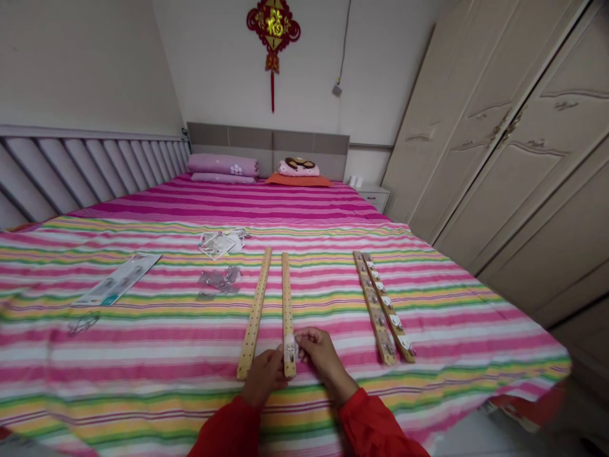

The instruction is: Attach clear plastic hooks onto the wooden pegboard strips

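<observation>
A pale wooden strip with rows of holes (287, 292) lies in front of me. On its near end rests a small clear packet (290, 350) with a shiny metal piece in it, its kind too small to tell. My left hand (262, 376) is closed at the strip's left edge, fingertips beside the packet. From the other side, my right hand (320, 353) pinches the packet's right edge between thumb and fingers. Just left of my left hand lies a second holed wooden strip (257, 304), bare on top.
Two wooden strips, one with brown pieces (373, 304) and one with white pieces (390, 311), lie to the right. Leftward are clear packets (219, 282), white cards (221, 242), a long packaged card (118, 279) and a wiry bundle (84, 322), all on the striped sheet (157, 374).
</observation>
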Tool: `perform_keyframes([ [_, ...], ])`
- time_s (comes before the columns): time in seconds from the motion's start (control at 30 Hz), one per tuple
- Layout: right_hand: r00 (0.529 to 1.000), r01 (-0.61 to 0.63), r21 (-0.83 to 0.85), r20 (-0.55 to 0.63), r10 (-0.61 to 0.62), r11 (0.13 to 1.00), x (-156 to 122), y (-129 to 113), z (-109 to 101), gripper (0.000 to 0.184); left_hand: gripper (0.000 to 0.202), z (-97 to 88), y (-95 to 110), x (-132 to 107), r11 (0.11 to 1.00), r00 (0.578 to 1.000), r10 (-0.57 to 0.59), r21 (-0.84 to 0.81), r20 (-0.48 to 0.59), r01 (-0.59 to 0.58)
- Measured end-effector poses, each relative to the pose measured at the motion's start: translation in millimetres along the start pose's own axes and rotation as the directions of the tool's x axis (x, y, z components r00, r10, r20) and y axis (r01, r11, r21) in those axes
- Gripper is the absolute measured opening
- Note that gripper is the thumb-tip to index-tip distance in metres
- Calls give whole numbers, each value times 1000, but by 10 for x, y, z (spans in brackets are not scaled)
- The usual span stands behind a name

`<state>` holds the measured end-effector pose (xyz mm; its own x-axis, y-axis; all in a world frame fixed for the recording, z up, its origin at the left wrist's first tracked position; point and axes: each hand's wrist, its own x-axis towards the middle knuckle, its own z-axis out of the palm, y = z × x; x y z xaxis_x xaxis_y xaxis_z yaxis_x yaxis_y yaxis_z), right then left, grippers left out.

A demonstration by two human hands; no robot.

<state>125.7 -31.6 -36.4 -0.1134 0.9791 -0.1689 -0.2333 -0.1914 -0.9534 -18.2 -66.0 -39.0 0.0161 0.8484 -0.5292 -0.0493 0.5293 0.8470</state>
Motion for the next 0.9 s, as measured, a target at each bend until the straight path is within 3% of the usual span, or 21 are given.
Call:
perform_keyframes([
  [0.47, 999, 33, 7, -26, -33, 999, 20, 79, 27, 28, 32, 111, 43, -6, 994, 993, 43, 108, -107, -31],
  [0.63, 994, 96, 5, -51, -96, 995, 8, 97, 46, 35, 32, 140, -44, 37, 985, 978, 131, 132, -163, -110],
  [0.77, 995, 80, -20, -64, -81, 997, -94, 102, 78, 47, 31, 140, -104, 82, 983, 973, 154, 124, -170, -134],
  [0.9, 994, 46, -88, -98, -54, 995, -270, 151, 112, 46, 33, 148, -113, 81, 978, 968, 182, 134, -173, -160],
])
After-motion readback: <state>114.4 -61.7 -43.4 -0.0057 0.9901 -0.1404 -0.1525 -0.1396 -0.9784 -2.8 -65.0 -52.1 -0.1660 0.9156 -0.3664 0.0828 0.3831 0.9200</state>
